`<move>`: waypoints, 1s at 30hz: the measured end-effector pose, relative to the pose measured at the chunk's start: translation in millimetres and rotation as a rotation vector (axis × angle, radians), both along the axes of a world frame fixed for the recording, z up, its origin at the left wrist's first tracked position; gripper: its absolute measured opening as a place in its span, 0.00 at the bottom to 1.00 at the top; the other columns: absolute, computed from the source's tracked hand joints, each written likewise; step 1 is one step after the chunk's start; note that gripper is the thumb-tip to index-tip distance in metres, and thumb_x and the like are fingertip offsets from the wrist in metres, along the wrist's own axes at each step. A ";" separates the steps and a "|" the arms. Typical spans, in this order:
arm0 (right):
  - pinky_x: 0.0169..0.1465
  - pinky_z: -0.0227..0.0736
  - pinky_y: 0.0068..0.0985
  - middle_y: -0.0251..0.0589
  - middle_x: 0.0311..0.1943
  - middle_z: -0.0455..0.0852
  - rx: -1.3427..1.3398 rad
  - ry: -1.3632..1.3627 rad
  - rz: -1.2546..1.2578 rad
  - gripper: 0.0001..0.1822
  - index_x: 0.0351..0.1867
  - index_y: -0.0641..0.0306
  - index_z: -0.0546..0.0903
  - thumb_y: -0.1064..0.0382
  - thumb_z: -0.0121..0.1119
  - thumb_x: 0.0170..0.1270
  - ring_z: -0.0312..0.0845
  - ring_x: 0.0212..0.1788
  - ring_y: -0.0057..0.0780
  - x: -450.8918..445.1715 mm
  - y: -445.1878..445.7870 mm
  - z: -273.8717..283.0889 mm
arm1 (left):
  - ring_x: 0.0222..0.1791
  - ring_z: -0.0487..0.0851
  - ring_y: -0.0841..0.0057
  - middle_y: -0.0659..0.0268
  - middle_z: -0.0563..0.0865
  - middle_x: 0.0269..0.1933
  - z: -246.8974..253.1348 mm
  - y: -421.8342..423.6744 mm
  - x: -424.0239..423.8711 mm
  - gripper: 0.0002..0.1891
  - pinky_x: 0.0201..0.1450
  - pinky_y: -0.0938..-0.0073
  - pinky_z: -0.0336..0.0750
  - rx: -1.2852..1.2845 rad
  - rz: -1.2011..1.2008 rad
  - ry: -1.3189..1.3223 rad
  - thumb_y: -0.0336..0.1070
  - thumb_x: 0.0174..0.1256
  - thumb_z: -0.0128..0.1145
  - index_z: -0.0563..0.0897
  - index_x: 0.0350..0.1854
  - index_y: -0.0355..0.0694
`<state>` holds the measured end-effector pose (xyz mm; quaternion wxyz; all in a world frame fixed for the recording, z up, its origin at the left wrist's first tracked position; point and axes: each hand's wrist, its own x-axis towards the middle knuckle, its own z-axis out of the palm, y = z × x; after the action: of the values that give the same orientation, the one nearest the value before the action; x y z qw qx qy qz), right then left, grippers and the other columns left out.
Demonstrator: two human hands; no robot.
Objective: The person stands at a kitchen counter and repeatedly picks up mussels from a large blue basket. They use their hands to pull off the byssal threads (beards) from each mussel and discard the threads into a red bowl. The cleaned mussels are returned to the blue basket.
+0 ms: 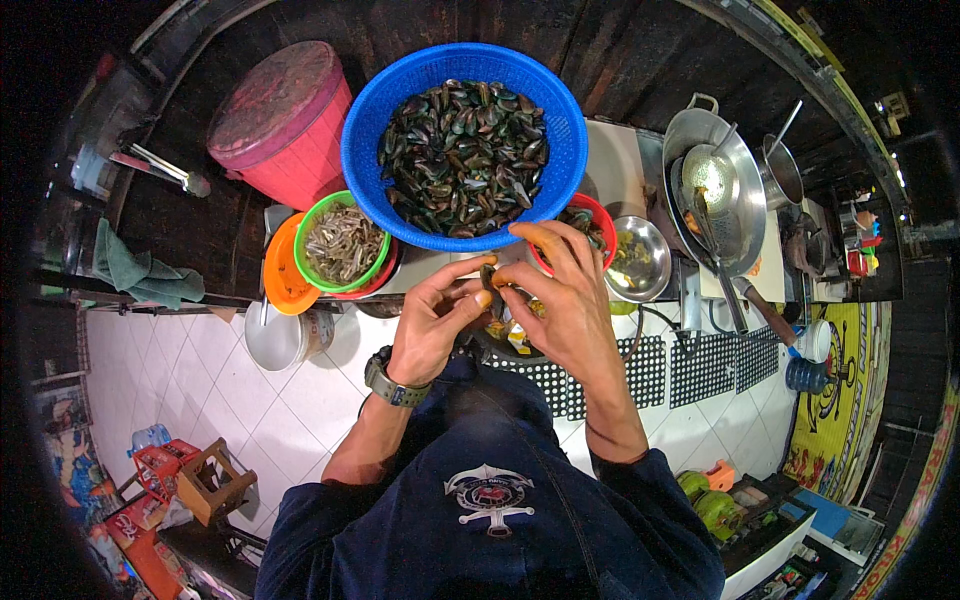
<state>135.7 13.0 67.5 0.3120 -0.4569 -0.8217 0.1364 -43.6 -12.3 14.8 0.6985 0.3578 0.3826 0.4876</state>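
Observation:
A dark mussel (487,283) is held between the fingertips of my left hand (433,319) and my right hand (561,296). The two hands meet just below the near rim of a blue plastic basket (574,161), which is heaped with green-black mussels (465,157). Behind my right hand, partly covered by it, a red basket (609,225) contains more dark shells. Under my hands is a dark container with yellow and white scraps (517,337), mostly hidden. A watch (397,388) is strapped to my left wrist.
Left stand a green basket (301,255) of slender shellfish, an orange plate (285,259) and a lidded pink bin (292,135). To the right are a steel bowl (660,259), a wok (750,232) with a skimmer (709,176), and a saucepan (784,169). A white bucket (311,337) stands on the floor.

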 end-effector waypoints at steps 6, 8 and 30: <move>0.63 0.62 0.45 0.37 0.60 0.78 0.047 -0.075 -0.025 0.09 0.36 0.57 0.85 0.67 0.69 0.51 0.68 0.64 0.45 -4.3 -2.4 2.6 | 0.47 0.83 0.84 0.65 0.86 0.51 -0.2 0.5 -0.3 0.21 0.51 0.80 0.80 -0.006 0.005 0.029 0.29 0.71 0.59 0.75 0.65 0.38; 0.63 0.61 0.46 0.37 0.60 0.78 0.065 -0.098 -0.030 0.09 0.36 0.57 0.85 0.67 0.69 0.52 0.67 0.64 0.45 -5.5 -2.6 1.5 | 0.47 0.82 0.84 0.65 0.85 0.50 0.0 0.4 -0.2 0.21 0.52 0.79 0.80 -0.011 0.013 0.036 0.29 0.71 0.59 0.75 0.65 0.38; 0.66 0.60 0.47 0.41 0.60 0.76 0.094 -0.028 -0.004 0.13 0.33 0.63 0.77 0.70 0.67 0.45 0.64 0.63 0.49 -10.0 2.0 -11.9 | 0.52 0.78 0.82 0.65 0.78 0.54 1.0 3.8 3.3 0.19 0.55 0.79 0.74 0.054 0.052 -0.113 0.28 0.68 0.61 0.73 0.60 0.39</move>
<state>125.7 15.0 55.6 0.3218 -0.4451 -0.8307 0.0907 -40.3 -8.5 15.8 0.6960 0.3385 0.3383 0.5353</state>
